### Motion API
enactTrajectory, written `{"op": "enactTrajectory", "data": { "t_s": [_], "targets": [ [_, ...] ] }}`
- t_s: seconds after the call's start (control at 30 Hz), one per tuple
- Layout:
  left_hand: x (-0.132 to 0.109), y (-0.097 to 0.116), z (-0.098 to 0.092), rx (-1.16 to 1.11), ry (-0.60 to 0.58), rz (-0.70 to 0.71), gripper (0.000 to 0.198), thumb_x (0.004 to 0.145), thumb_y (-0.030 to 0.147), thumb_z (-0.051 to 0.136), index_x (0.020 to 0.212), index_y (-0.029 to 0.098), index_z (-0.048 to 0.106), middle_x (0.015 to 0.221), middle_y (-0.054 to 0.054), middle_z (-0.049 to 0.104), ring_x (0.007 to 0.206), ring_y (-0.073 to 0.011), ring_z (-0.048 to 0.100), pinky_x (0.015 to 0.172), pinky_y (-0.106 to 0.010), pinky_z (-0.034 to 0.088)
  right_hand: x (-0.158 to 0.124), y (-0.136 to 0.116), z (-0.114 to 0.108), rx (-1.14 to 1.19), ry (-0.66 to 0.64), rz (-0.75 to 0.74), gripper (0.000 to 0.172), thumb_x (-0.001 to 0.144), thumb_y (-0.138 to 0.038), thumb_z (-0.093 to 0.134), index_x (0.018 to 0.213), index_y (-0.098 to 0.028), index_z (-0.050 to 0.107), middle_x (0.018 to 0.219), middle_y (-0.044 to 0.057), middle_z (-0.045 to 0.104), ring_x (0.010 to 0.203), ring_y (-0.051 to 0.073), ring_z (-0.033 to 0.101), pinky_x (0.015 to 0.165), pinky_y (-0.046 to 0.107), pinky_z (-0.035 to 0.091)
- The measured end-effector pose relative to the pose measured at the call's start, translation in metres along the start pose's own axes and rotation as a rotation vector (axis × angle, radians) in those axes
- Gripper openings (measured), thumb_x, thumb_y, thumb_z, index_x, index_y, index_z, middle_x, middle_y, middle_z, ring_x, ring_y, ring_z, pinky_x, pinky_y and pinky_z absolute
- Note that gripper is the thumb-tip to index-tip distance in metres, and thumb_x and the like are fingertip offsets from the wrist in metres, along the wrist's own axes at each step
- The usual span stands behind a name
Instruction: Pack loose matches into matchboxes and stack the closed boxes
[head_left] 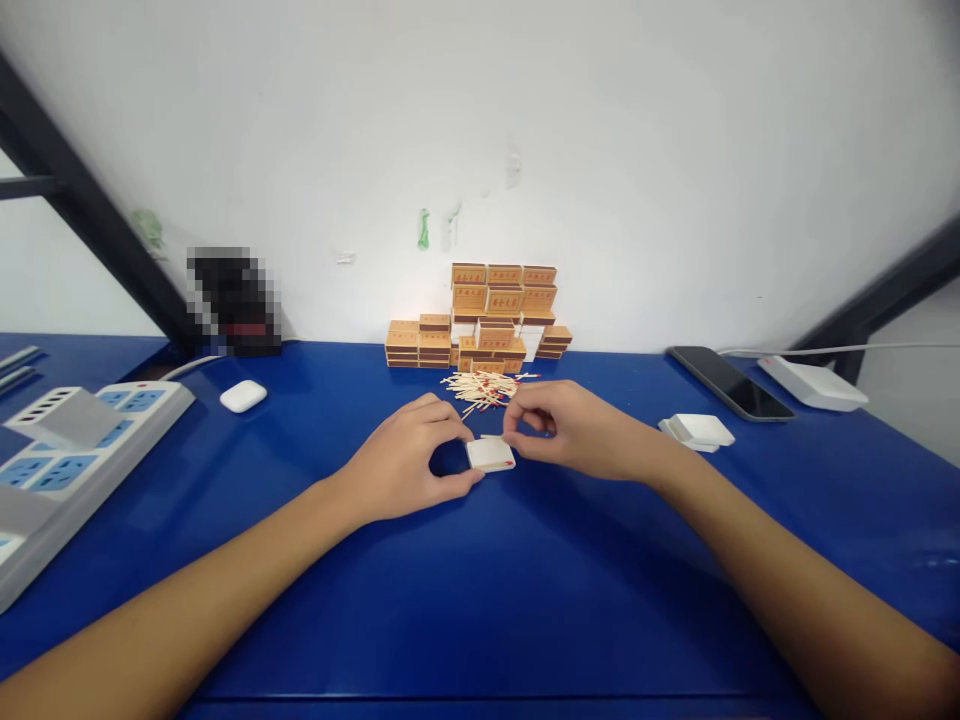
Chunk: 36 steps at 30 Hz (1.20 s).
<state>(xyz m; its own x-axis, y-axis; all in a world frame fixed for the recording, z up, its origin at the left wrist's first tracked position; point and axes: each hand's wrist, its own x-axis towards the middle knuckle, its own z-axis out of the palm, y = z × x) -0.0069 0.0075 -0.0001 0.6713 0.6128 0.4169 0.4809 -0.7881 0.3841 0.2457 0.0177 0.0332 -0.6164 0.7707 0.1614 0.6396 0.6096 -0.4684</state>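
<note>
A small white matchbox tray (489,453) lies on the blue table in front of me, with a red-tipped match (496,466) along its near edge. My left hand (420,455) holds the tray from the left, thumb at the near corner and fingers at the far one. Over the tray's far right edge, my right hand (566,430) pinches a matchstick (491,437) whose other end points left. Just behind, a loose pile of red-headed matches (486,388) is spread on the table.
Stacked matchboxes (504,300) stand against the wall. Left are a power strip (97,450), a white earbud case (244,396) and a blurred-out dark object (236,300). To the right lie small white trays (699,430), a phone (727,382) and a white device with a cable (814,383).
</note>
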Motion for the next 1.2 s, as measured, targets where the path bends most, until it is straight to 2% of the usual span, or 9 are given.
{"op": "enactTrajectory", "data": {
  "t_s": [0.1,0.17,0.3,0.37,0.5,0.63,0.97,1.1,1.2],
  "targets": [
    [0.0,0.0,0.0,-0.004,0.003,-0.002,0.024,0.09,0.038,0.076,0.105,0.019,0.075,0.1,-0.007,0.071,0.095,-0.0243,0.062,0.088,-0.042,0.054,-0.004,-0.009,0.004,0.0,-0.091,-0.025,0.006,0.087,-0.018,0.066,0.081,-0.019,0.069,0.072,-0.003,0.055,0.066,0.012,0.046,0.062,0.027,0.033],
    [0.0,0.001,0.0,-0.006,-0.003,-0.004,0.022,0.09,0.036,0.076,0.105,0.02,0.075,0.1,-0.008,0.071,0.095,-0.0244,0.062,0.088,-0.042,0.055,-0.003,-0.009,0.008,-0.005,-0.084,-0.036,0.007,0.087,-0.016,0.065,0.082,-0.019,0.069,0.071,-0.003,0.055,0.065,0.012,0.046,0.063,0.027,0.034],
    [0.001,0.005,-0.001,-0.018,-0.018,0.006,0.023,0.088,0.033,0.078,0.108,0.021,0.076,0.101,-0.007,0.072,0.096,-0.0246,0.062,0.09,-0.043,0.054,0.006,0.008,0.013,-0.025,0.239,0.052,0.01,0.09,-0.021,0.064,0.082,-0.02,0.07,0.066,-0.004,0.048,0.062,0.012,0.045,0.062,0.027,0.033],
    [0.001,0.006,-0.001,-0.022,-0.02,0.014,0.023,0.089,0.033,0.077,0.108,0.021,0.076,0.102,-0.006,0.072,0.097,-0.0244,0.063,0.091,-0.043,0.054,0.013,0.017,0.017,-0.056,0.327,0.09,0.008,0.09,-0.023,0.065,0.086,-0.019,0.071,0.069,-0.003,0.051,0.064,0.013,0.048,0.063,0.027,0.034],
    [0.0,0.007,-0.001,-0.022,-0.015,0.021,0.023,0.088,0.032,0.078,0.107,0.02,0.075,0.102,-0.007,0.072,0.097,-0.0246,0.063,0.09,-0.042,0.054,0.027,0.024,0.027,-0.156,0.24,0.093,0.004,0.091,-0.021,0.067,0.092,-0.019,0.071,0.087,0.003,0.063,0.077,0.016,0.056,0.071,0.028,0.038],
    [0.0,0.007,-0.001,-0.018,-0.015,0.015,0.023,0.088,0.033,0.077,0.107,0.02,0.076,0.101,-0.007,0.072,0.097,-0.0246,0.063,0.09,-0.042,0.054,0.035,0.02,0.034,-0.236,0.183,0.109,0.006,0.096,-0.02,0.063,0.093,-0.018,0.068,0.098,0.006,0.066,0.083,0.018,0.059,0.073,0.029,0.039],
    [0.001,0.004,-0.001,0.011,-0.007,0.011,0.022,0.088,0.033,0.078,0.106,0.02,0.075,0.1,-0.007,0.072,0.096,-0.0248,0.063,0.09,-0.043,0.054,0.017,0.019,0.014,-0.153,0.087,0.082,0.009,0.097,-0.018,0.06,0.089,-0.018,0.065,0.087,0.003,0.06,0.076,0.016,0.053,0.07,0.028,0.038],
    [0.0,0.003,0.0,0.023,0.004,0.011,0.023,0.089,0.034,0.077,0.106,0.019,0.075,0.099,-0.007,0.071,0.095,-0.0245,0.063,0.089,-0.042,0.054,0.002,0.003,0.002,-0.022,-0.009,0.022,0.016,0.098,-0.03,0.061,0.087,-0.021,0.068,0.076,-0.001,0.054,0.069,0.015,0.048,0.065,0.027,0.035],
    [0.0,0.002,0.001,0.024,0.005,0.008,0.022,0.09,0.036,0.076,0.105,0.02,0.075,0.1,-0.007,0.071,0.096,-0.025,0.062,0.088,-0.042,0.054,-0.003,-0.01,0.003,0.002,-0.077,-0.015,0.012,0.095,-0.026,0.063,0.086,-0.021,0.069,0.075,-0.002,0.055,0.068,0.014,0.047,0.064,0.028,0.034]
  ]
}}
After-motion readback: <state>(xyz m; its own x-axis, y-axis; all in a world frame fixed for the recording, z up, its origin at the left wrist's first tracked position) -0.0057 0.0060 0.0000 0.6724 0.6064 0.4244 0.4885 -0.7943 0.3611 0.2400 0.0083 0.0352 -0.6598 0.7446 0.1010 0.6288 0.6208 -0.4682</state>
